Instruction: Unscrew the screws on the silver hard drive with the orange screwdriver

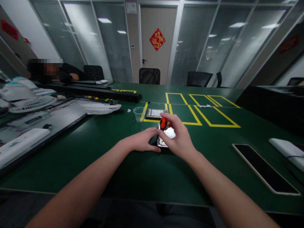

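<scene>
In front of me a silver hard drive lies on the green table, partly covered by my hands. My left hand grips its left side, the fingers near the upper corner and the thumb at the lower one. My right hand is closed around the orange-and-black handle of a screwdriver, held upright over the drive's left part. The screwdriver's tip is hidden behind my fingers. Just beyond lies a second hard drive, label up, with a clear plastic cup to its left.
Yellow tape outlines mark the table's far right half. A phone-like dark slab and a white device lie at right. White fan parts and a large metal panel occupy the left; another person sits behind them.
</scene>
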`<action>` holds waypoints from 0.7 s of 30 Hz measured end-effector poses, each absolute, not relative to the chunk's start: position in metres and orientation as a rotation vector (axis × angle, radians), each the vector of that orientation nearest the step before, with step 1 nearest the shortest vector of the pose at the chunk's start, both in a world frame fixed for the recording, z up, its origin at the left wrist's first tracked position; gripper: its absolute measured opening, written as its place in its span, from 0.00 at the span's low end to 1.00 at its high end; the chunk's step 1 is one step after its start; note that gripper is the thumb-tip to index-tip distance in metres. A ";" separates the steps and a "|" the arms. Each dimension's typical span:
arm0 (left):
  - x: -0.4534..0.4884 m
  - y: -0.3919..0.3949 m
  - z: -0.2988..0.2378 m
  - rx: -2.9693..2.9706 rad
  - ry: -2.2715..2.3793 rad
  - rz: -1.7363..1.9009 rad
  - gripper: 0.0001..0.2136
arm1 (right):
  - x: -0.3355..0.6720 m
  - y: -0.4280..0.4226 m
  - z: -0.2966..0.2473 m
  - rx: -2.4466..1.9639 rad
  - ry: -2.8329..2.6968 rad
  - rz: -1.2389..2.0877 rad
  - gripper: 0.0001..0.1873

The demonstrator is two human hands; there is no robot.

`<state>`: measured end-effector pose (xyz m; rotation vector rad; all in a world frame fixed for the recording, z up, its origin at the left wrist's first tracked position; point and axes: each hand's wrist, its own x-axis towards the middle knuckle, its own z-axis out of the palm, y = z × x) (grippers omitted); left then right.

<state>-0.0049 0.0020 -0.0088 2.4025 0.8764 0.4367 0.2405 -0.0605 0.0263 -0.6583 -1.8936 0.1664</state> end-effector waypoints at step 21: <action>-0.005 0.002 -0.008 2.418 0.867 0.442 0.41 | 0.240 -0.062 0.024 -0.651 -1.903 0.206 0.30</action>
